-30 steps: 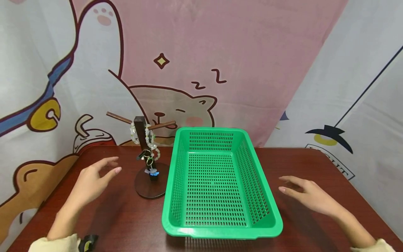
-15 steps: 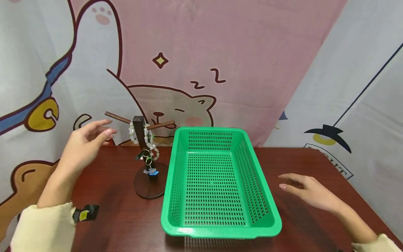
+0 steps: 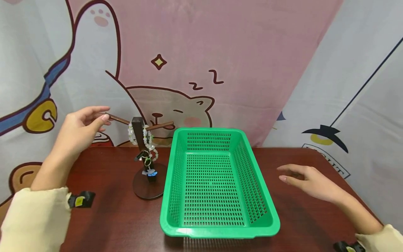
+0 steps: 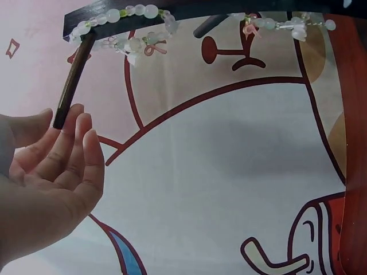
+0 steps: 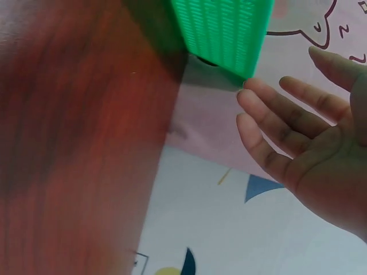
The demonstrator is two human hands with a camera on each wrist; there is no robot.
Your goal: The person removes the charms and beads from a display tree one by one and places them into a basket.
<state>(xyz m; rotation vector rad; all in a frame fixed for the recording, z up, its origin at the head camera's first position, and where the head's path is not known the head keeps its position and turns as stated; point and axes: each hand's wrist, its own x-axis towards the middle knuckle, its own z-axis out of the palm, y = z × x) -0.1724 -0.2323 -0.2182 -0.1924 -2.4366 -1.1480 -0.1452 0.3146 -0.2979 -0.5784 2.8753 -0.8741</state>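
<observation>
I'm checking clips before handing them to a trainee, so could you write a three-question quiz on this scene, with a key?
1. True or false: in the head view, the green perforated basket sits between the jewelry stand and the right hand.

2. Fill in the blank: the pale beaded bracelets hang on the ____.

3. Multiple choice: which is nearest the left hand?
A) the green perforated basket
B) the stand's left wooden peg
C) the pale beaded bracelets

Key: 1. True. 2. jewelry stand. 3. B.
</observation>
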